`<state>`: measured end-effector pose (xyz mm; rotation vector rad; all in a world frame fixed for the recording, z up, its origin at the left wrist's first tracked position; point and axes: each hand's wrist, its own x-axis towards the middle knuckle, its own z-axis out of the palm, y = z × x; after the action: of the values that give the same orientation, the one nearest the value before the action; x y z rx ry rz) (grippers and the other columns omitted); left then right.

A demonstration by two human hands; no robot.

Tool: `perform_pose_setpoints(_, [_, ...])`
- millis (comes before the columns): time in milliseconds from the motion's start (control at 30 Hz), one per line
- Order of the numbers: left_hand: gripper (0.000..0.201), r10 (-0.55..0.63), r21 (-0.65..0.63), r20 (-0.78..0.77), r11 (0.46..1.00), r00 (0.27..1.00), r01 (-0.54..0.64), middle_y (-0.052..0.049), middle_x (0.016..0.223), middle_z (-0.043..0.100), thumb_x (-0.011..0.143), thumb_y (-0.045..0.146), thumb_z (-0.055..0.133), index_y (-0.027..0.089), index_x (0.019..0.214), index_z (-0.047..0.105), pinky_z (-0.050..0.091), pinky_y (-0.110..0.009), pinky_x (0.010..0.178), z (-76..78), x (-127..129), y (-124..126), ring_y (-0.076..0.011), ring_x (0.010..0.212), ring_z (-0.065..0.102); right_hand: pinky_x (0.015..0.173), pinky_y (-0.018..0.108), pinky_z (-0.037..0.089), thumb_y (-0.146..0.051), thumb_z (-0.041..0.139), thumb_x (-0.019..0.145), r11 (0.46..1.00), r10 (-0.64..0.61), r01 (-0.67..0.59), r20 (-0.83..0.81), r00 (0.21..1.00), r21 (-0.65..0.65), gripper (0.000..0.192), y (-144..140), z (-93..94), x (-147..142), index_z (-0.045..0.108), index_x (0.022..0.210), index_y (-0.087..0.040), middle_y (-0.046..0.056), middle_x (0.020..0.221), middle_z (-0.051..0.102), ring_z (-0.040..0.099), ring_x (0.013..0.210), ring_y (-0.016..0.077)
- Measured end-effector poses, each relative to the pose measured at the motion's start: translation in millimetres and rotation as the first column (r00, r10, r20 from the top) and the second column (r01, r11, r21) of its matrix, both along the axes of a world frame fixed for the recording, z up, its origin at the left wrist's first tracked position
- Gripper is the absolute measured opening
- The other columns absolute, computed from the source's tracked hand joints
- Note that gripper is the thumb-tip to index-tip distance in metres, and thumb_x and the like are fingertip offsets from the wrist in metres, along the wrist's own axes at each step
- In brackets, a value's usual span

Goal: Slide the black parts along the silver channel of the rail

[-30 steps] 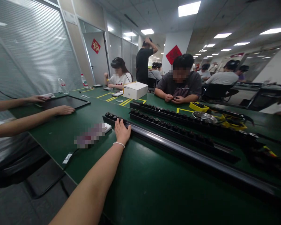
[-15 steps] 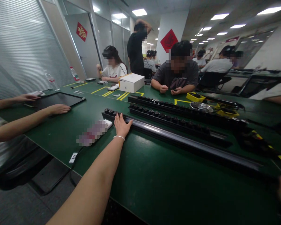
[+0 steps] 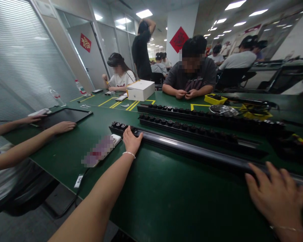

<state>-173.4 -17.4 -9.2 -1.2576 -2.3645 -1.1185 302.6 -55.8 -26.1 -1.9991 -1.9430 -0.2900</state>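
- Head view, hands: my left hand (image 3: 132, 141) lies flat and unclenched, fingers draped over the left end of the long black rail (image 3: 192, 151). My right hand (image 3: 275, 195) is spread palm down, fingertips on the same rail towards its right end. Neither hand is closed around it.
- Head view, location of the rail: it lies flat on the counter (image 3: 166, 195), roughly parallel to the near edge and closer to it than to the far edge. Its left end meets a short row of black caps (image 3: 118, 126).
- Step in hand, as judged: both hands are placed on the rail, one near each end, and no lift is evident.
- Requirement for any shift: move both ends together and keep the rail off the two trays of black parts (image 3: 187, 129) just behind it.
- Head view, surface: green mat with yellow tape lines. A blurred flat item (image 3: 101, 151) lies just left of my left hand. Towards the far edge stand a white box (image 3: 140, 90), a yellow bin (image 3: 215, 98) and a metal bowl (image 3: 223, 110).
- Head view, room: at the left edge, a co-worker's hand (image 3: 63, 127) rests by a black panel (image 3: 65, 116). Another person sits opposite; others work at counters beyond, under ceiling lights.
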Motion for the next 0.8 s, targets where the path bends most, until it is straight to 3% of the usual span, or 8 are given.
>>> perform_pose_setpoints(100, [0.079,0.014,-0.003,0.013,1.0,1.0,-0.014,-0.022,0.134,0.044,0.074,0.047,0.06,0.008,0.136,0.032,0.028,-0.047,0.108,0.6,0,1,-0.0333,0.129,0.036,0.106,0.06,0.016,-0.048,0.02,0.086,0.987,0.164,-0.163,0.118,0.979,-0.019,0.058,4,7.1,-28,0.049,0.128,-0.022,0.012,0.142,0.039,0.025,0.135,0.032])
perform_pose_setpoints(267, [0.078,0.028,-0.073,0.081,0.997,0.996,-0.022,-0.023,0.139,0.04,0.075,0.046,0.059,0.004,0.136,0.033,0.025,-0.045,0.11,1.6,1,2,-0.0324,0.134,0.029,0.105,0.058,0.024,-0.056,0.022,0.082,0.992,0.118,-0.113,0.095,0.988,-0.057,0.062,12,2.4,-5,0.047,0.129,-0.024,0.012,0.138,0.044,0.032,0.132,0.0339])
perform_pose_setpoints(433, [0.067,-0.001,-0.096,0.033,0.995,0.999,0.004,-0.02,0.136,0.045,0.08,0.045,0.053,0.007,0.134,0.038,0.027,-0.043,0.109,1.3,2,2,-0.0296,0.131,0.035,0.102,0.061,0.028,-0.058,0.026,0.08,0.981,0.194,-0.192,0.08,0.978,-0.038,0.062,18,-7.2,19,0.044,0.13,-0.027,0.013,0.135,0.047,0.036,0.129,0.0361])
perform_pose_setpoints(600, [0.064,-0.006,-0.084,0.016,0.996,1.0,0.007,-0.018,0.134,0.047,0.081,0.043,0.052,0.009,0.133,0.038,0.029,-0.042,0.108,1.3,1,2,-0.0285,0.129,0.038,0.1,0.063,0.03,-0.06,0.027,0.077,0.969,0.245,-0.245,0.049,0.968,-0.013,0.065,21,-11.5,22,0.039,0.134,-0.031,0.013,0.133,0.049,0.038,0.127,0.0385])
perform_pose_setpoints(800, [0.059,-0.025,-0.103,0.054,0.994,0.998,0.03,-0.018,0.135,0.047,0.081,0.044,0.052,0.009,0.129,0.044,0.027,-0.041,0.11,1.4,-4,1,-0.0282,0.133,0.033,0.102,0.061,0.028,-0.057,0.027,0.078,0.977,0.208,-0.206,0.04,0.977,-0.058,0.064,16,3.2,12,0.048,0.129,-0.022,0.015,0.132,0.049,0.039,0.127,0.0374])
